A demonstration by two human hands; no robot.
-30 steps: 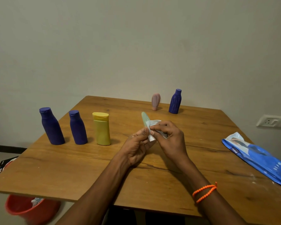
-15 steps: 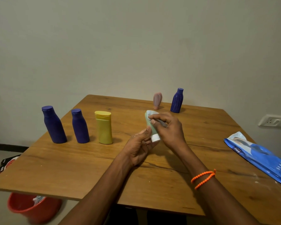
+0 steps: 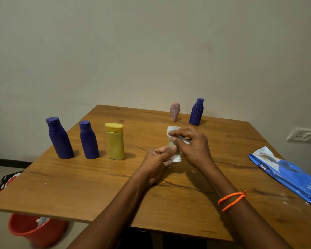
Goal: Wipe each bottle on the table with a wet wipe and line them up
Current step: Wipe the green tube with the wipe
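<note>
i've got my left hand (image 3: 158, 159) pinching the pale green tube (image 3: 173, 141) just right of the yellow bottle (image 3: 115, 141), right hand (image 3: 190, 141) pressing the wet wipe (image 3: 171, 130) round it; damp plastic may slip out.

Only one word reads clearly: "mee", in white letters on the blue packet (image 3: 284, 174) at the right of the frame. Lettering on the box (image 3: 6, 182) at lower left is illegible.

Three bottles are dark purple: two (image 3: 60, 138) (image 3: 88, 139) at nine o'clock, one with stripes (image 3: 196, 111) at twelve. The bottle beside the pair (image 3: 115, 141) is yellow. The little bottle (image 3: 174, 111) is pink with pale lines. The packet (image 3: 287, 174) at three o'clock is blue. The wristband (image 3: 231, 200) is orange. The bucket (image 3: 32, 230) is red.
</note>
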